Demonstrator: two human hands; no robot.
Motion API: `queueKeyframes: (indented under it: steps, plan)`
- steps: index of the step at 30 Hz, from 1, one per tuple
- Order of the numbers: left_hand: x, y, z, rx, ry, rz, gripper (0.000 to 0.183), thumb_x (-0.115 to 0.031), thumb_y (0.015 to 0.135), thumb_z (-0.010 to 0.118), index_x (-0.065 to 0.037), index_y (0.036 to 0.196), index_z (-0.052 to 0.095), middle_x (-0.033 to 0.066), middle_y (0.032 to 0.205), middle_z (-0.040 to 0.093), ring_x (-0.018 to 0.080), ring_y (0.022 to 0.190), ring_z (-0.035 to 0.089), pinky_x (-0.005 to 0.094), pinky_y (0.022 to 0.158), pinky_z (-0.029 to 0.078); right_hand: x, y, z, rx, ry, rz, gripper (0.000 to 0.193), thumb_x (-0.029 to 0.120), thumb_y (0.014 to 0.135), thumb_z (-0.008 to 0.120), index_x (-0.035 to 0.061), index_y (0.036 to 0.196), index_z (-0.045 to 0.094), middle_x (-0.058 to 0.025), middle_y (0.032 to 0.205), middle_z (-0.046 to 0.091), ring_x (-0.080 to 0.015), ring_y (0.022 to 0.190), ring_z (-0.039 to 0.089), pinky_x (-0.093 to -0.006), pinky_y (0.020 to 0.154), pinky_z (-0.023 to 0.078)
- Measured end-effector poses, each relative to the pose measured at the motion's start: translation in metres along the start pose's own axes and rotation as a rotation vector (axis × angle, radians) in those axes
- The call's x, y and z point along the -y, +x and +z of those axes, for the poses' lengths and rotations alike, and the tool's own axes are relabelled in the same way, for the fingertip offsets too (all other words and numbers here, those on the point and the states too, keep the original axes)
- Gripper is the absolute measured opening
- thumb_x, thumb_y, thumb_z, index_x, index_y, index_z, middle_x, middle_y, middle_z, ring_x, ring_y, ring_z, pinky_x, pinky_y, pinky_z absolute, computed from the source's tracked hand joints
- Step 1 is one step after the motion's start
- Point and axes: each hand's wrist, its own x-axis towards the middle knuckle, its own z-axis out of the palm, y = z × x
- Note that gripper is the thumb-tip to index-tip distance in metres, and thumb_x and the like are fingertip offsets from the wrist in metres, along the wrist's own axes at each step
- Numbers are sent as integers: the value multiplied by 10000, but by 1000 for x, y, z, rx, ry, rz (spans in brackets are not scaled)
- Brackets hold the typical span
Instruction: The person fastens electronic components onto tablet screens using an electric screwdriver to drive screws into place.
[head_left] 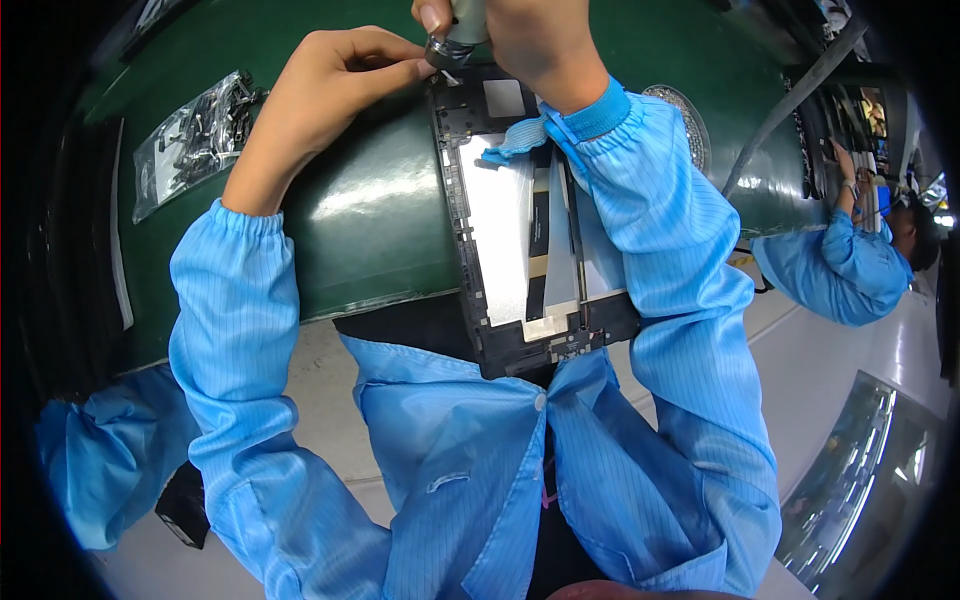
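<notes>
An opened tablet (497, 240), with a black frame and a silver inner plate, lies lengthwise before me, its near end reaching past the table edge toward my lap. In my right hand (545, 50) is a pale grey-green power screwdriver (467, 22) with a metal collar, held upright over the tablet's far left corner. The top of that tool is cut off by the picture's edge. My left hand (340, 85) has thumb and forefinger brought together beside the tool's tip at the same corner. Whatever they pinch is too small to tell.
A clear plastic bag (195, 140) of small black parts lies on the green table (370, 240) at left. Beyond my right forearm sits a round dish (682, 118) of tiny metal pieces. A grey cable (795, 105) crosses at right. Another person (840, 260) works at far right.
</notes>
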Motion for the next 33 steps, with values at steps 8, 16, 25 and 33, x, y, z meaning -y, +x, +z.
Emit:
queueKeyframes:
  steps: [8, 16, 25, 33]
  plan:
    - [18, 2, -6, 1, -13, -91, 244, -134, 903, 693, 68, 1037, 723, 62, 960, 704, 123, 871, 641, 250, 821, 495, -2, -1, 4, 0, -30, 32, 212, -55, 855, 510, -70, 1043, 607, -171, 920, 701, -141, 501, 576, -265, 463, 471]
    - [17, 4, -4, 15, 67, -20, 245, -162, 915, 690, 24, 1065, 744, 71, 949, 724, 135, 864, 660, 264, 835, 506, 1, -2, 3, 14, -114, 11, 199, -37, 853, 491, -76, 1007, 611, -156, 885, 692, -139, 506, 570, -265, 481, 464]
    - [8, 2, -2, 28, 35, 0, 259, -184, 915, 702, 12, 1079, 745, 75, 939, 725, 142, 879, 666, 270, 850, 508, 2, -3, 5, 11, -146, 10, 185, -30, 859, 494, -73, 997, 610, -156, 879, 691, -138, 502, 569, -266, 481, 464]
    - [20, 4, -4, 1, 121, -44, 283, -207, 917, 704, 15, 1088, 740, 79, 925, 720, 133, 863, 659, 271, 840, 510, 2, -2, 7, 29, -175, -8, 147, -28, 864, 511, -71, 910, 644, -108, 758, 664, -122, 493, 560, -253, 463, 445]
